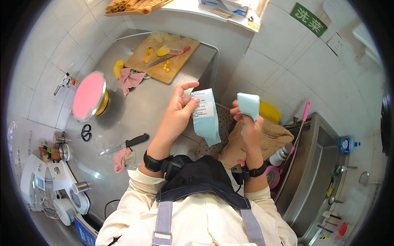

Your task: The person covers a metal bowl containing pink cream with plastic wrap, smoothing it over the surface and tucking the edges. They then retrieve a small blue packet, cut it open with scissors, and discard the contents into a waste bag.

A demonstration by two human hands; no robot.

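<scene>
My left hand [183,106] pinches a strip of printed white labels [203,104] on light-blue backing paper between thumb and fingers, its forefinger raised. The lower part of the strip hangs down loose over the gap beside the table. In my right hand [253,126] is a folded bundle of light-blue backing paper [248,103], held upright, with a bit of it showing below the thumb. Both hands are in the air in front of my apron [206,175], a little apart. Whether the two pieces of paper are joined cannot be seen.
On the steel table [123,113] lie a black-handled knife [123,145], scissors [85,132] and a cutting board [166,58] with mango pieces and another knife [167,57]. A pink-topped cake turntable [89,96] stands left. A brown paper sack [234,144] and a sink [307,172] are right.
</scene>
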